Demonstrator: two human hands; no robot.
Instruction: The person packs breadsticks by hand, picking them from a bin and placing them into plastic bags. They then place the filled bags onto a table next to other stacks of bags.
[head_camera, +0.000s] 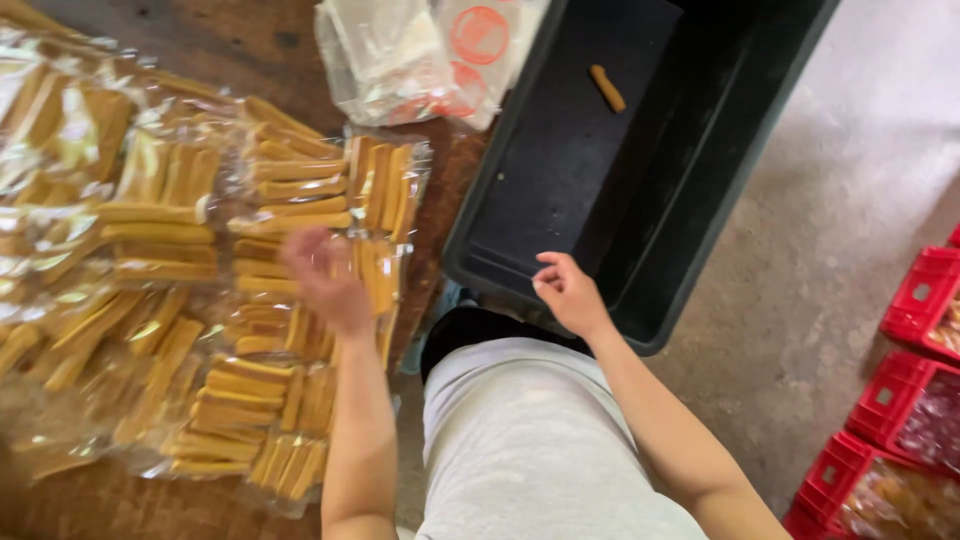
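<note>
My left hand (322, 280) is blurred over a heap of clear bags (190, 290) filled with yellow-brown sticks on the wooden table; whether it grips a bag I cannot tell. My right hand (567, 292) hovers with loosely curled fingers at the near rim of a large black tub (690, 190), holding nothing visible. A single yellow-brown stick (607, 88) lies on the tub's floor. My lap in light grey cloth fills the bottom middle.
A stack of empty clear bags with orange round prints (420, 55) lies at the table's far edge. Red plastic crates (900, 420) holding packed bags stand on the concrete floor at the right.
</note>
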